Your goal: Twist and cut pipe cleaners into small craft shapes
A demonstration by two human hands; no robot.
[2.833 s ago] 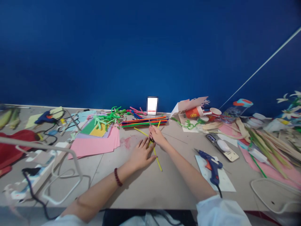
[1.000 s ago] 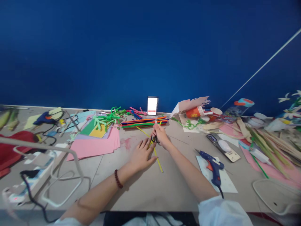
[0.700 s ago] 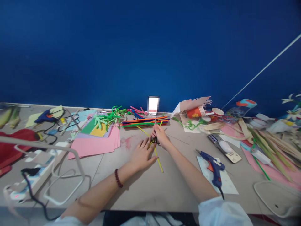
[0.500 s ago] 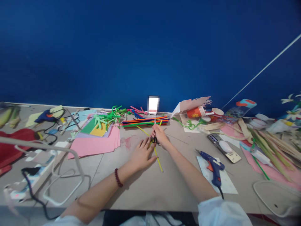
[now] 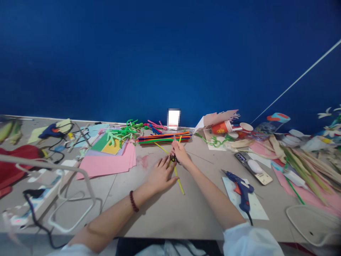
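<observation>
A glue gun (image 5: 239, 192) lies beside the right forearm (image 5: 213, 197).

The person is wearing a loose white long-sleeved shirt (image 5: 249, 240), its wide, softly creased cuffs sitting well behind the hands. A string of round dark red beads (image 5: 134, 201) is circling the wrist just behind the left hand (image 5: 161, 175), not the right hand (image 5: 181, 153). Dark cloth (image 5: 140, 248) is showing between the sleeves, further back.
</observation>
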